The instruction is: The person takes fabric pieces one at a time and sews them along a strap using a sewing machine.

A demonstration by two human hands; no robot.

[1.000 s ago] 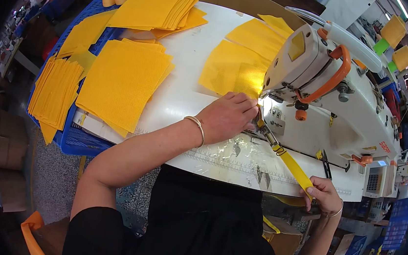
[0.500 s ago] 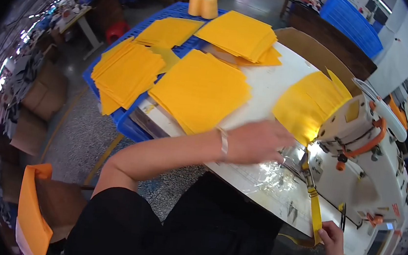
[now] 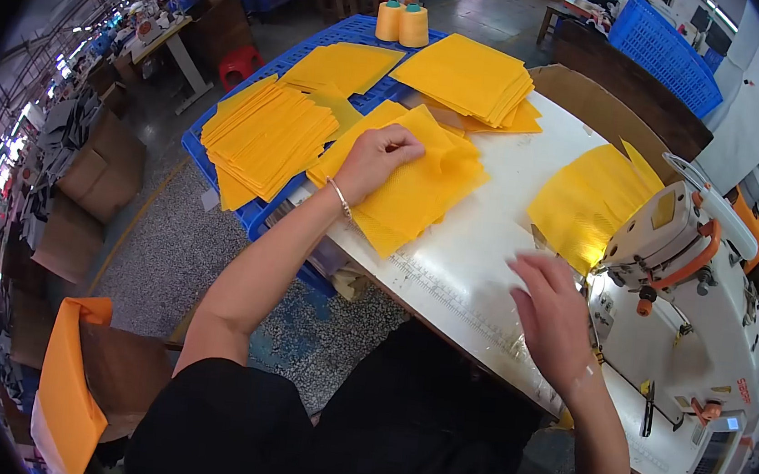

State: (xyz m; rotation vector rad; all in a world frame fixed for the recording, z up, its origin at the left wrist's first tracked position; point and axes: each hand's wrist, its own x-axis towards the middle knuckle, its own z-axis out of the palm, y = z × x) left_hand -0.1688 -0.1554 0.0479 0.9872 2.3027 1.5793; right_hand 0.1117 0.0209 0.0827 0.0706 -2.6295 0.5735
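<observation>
Yellow sheet (image 3: 421, 186), left hand (image 3: 376, 162) curled and pinching it, right hand (image 3: 556, 323) spread above white table (image 3: 489, 234)

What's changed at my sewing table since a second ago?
Your left hand has moved left from beside the sewing machine to a stack of yellow sheets and holds the top sheet, now creased. Your right hand has let go of the yellow strip and come up toward the machine, fingers spread. The yellow pieces at the machine's head and the thread cones stayed put.
</observation>
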